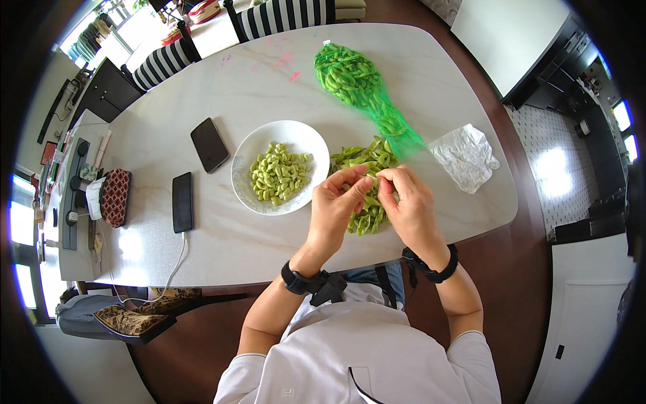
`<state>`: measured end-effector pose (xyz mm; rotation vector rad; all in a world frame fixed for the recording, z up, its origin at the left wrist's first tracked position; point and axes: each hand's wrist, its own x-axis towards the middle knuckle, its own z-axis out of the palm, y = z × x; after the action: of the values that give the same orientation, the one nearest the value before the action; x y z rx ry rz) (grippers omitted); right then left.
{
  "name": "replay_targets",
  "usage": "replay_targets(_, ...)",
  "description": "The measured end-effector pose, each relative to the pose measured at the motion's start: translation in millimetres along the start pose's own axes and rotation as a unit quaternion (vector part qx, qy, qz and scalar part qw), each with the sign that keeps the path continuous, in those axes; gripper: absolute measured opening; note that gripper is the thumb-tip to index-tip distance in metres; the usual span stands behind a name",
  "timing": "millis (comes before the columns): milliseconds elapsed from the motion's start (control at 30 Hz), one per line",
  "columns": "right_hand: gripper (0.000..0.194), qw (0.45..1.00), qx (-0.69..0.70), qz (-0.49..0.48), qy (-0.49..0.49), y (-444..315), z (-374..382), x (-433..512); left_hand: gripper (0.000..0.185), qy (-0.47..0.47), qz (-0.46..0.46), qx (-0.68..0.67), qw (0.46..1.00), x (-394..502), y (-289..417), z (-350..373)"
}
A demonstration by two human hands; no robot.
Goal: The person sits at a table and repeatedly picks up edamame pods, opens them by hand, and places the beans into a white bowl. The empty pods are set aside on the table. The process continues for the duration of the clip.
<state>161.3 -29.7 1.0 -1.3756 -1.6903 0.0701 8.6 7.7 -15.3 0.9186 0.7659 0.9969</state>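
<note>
My left hand and my right hand meet fingertip to fingertip above a pile of green soybean pods on the table. Pinched between them is a small green pod, mostly hidden by the fingers. Left of my hands stands a white bowl with a faint floral pattern, holding many shelled green beans. Beyond the pile lies a green mesh bag full of pods, its narrow end reaching down to the loose ones.
Crumpled white paper or plastic lies on the right. Two black smartphones lie left of the bowl, the nearer one on a white cable. A patterned pouch and a power strip are far left. Striped chairs stand behind the table.
</note>
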Motion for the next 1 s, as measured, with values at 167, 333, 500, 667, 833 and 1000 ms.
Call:
replay_targets(167, 0.011, 0.999, 0.026, 0.023, 0.0, -3.2, 1.4, 1.1, 0.033, 0.013, 0.045, 0.071, 0.996, -5.3, -0.2, 6.5)
replay_targets(333, 0.01, 0.998, 0.06, 0.025, -0.01, -4.4, -0.4, 3.0, 0.032, -0.006, 0.015, 0.076, 0.997, -6.0, -0.7, 2.3)
replay_targets(500, 0.006, 0.992, 0.105, 0.061, -0.032, -3.7, 2.6, -1.1, 0.028, -0.007, 0.027, 0.114, 0.993, -6.2, -3.1, 1.5)
replay_targets(667, 0.007, 0.969, 0.199, 0.14, -0.05, 7.3, 5.7, -1.3, 0.027, 0.01, 0.019, 0.083, 0.996, -1.8, 8.3, -6.5)
replay_targets(833, 0.015, 0.971, 0.179, 0.152, -0.049, 21.7, 5.0, 6.7, 0.023, 0.058, 0.087, 0.045, 0.994, 0.4, 29.2, -31.6)
replay_targets(1000, 0.01, 0.974, 0.147, 0.129, -0.11, 27.5, 11.4, 14.7, 0.017, 0.17, 0.199, 0.312, 0.913, 9.5, 49.6, -75.5)
